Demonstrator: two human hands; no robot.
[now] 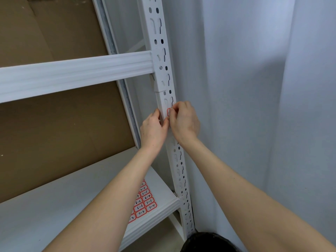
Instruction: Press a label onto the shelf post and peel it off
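Against the white slotted post [164, 57] of the shelving rack, I am watching both hands working at the same spot, just below the post's plastic joint sleeve [160, 84]. My right hand [183, 122] is curling its fingers in and pinching a small red-bordered label [169, 112] between thumb and fingertips, and the label is lying flat on the front face of the post. My left hand [153, 130] is gripping the post from its left side, thumb lying across the front just beneath the label and fingers wrapping behind the edge, so it is closed on the metal. Both forearms are reaching up from the bottom of the view. Below them, on the white lower shelf [54, 206], a sheet of red-bordered labels [144, 201] with handwritten numbers is lying near the shelf's right end, partly hidden by my left forearm. Brown cardboard [60, 139] is standing behind the shelves, and a pale curtain [254, 88] is hanging to the right of the post.
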